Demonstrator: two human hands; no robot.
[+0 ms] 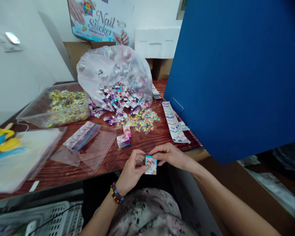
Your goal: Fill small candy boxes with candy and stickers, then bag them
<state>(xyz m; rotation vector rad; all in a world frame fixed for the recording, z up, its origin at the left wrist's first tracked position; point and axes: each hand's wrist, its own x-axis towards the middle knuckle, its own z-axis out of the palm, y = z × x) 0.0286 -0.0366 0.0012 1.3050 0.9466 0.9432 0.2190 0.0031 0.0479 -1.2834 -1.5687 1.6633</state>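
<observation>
The left hand point(134, 170) and right hand point(170, 155) hold a small sticker packet point(151, 165) at the near edge of a reddish wood-grain table point(152, 141), their fingers close together, fingertips pinching its top corners. Farther along the table, a clear plastic bag point(113, 65) spills printed packets point(120, 101). A clear tub point(54, 106) of colourful pieces sits left, a blue panel point(236, 75) rises right, and cardboard boxes point(76, 52) stand far off beside a white wall point(31, 65).

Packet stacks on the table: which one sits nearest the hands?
The short stack beyond the left hand and the card it pinches; other packets lie bagged to the left or loose in the heap behind.
</observation>
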